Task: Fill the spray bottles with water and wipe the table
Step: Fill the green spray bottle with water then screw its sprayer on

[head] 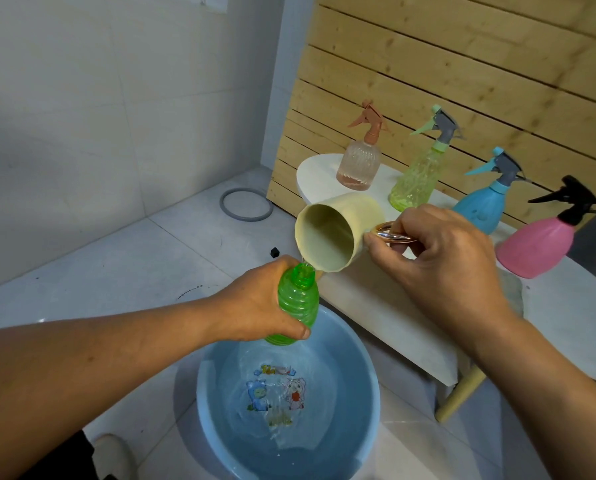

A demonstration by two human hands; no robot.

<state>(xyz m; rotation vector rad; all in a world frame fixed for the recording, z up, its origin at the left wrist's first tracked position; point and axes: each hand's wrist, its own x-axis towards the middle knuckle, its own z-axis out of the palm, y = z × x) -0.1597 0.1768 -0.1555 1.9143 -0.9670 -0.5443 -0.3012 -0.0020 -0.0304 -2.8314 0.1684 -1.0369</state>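
Observation:
My left hand [255, 303] grips a green ribbed spray bottle [298, 299] with its top off, held over a blue basin [203, 403] of water. My right hand [438, 258] pinches the gold ring handle of a pale yellow cup [338, 230], tipped so its lip sits at the bottle's open neck; a thin stream of water runs in. On the white table [393, 317] stand several capped spray bottles: a clear pink one [358, 164], a light green one [416, 178], a blue one [483, 206] and a pink one [538, 245].
A wooden slat panel [462, 64] leans behind the table. A grey ring [246, 204] and a small black piece [274, 252] lie on the tiled floor. The table's wooden leg [459, 396] stands right of the basin. My shoe shows at the bottom left.

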